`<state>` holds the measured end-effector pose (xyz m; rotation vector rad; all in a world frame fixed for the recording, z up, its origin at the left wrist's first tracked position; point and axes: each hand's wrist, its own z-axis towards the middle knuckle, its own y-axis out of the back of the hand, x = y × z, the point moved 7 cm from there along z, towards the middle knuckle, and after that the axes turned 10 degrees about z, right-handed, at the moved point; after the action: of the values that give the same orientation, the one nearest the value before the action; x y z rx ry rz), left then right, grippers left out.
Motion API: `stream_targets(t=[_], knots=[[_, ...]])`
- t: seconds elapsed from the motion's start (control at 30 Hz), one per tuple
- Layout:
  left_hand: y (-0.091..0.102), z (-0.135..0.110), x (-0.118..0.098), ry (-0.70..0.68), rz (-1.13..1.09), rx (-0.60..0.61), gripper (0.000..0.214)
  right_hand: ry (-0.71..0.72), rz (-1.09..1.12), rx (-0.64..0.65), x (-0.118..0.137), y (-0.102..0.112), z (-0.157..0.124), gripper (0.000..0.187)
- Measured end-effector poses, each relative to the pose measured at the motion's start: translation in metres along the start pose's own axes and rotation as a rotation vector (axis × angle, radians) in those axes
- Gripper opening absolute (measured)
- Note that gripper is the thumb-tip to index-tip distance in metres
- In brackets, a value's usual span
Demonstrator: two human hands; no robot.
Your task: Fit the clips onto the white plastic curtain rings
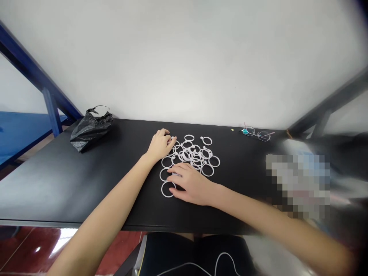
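Note:
Several thin white rings [207,169], each with a small round knob, lie in a loose, overlapping pile on the black table. My left hand [161,145] is at the pile's far left edge, its fingers curled down over a white ring that shows in part beside the fingertips. Nearer to me, my right hand [193,184] rests low over the pile's front with thumb and fingers apart. Its fingertips reach two rings at the front left, one of them a white ring [163,191] by the thumb. The palm hides some of the rings under it.
A crumpled black plastic bag [93,130] sits at the table's back left. Eyeglasses [255,132] lie at the back right, near a tiny yellow piece [232,130]. A blurred, pixelated object [300,180] is at the right. Slanted blue frame bars [43,76] flank the table [71,184].

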<state>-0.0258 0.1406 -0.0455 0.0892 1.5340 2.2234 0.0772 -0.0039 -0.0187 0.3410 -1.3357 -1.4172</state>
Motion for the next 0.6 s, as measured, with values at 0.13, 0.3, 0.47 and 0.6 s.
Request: stream_targets(t=[0.13,0.3,0.47,0.6], knots=[[0.006,-0.001,-0.002,0.003,-0.012,-0.012,0.047,-0.098,0.021,0.036,-0.018,0.009,0.005,0.01],[0.012,-0.002,0.005,0.038,-0.128,0.049,0.042,-0.12,0.0,0.122,-0.029,0.023,-0.001,0.022],[0.013,-0.004,0.011,-0.019,-0.179,0.295,0.024,-0.195,0.173,-0.051,-0.043,0.037,-0.013,0.017],[0.015,-0.007,0.009,-0.02,-0.094,0.342,0.024,-0.411,0.459,-0.386,-0.069,0.049,-0.031,0.003]])
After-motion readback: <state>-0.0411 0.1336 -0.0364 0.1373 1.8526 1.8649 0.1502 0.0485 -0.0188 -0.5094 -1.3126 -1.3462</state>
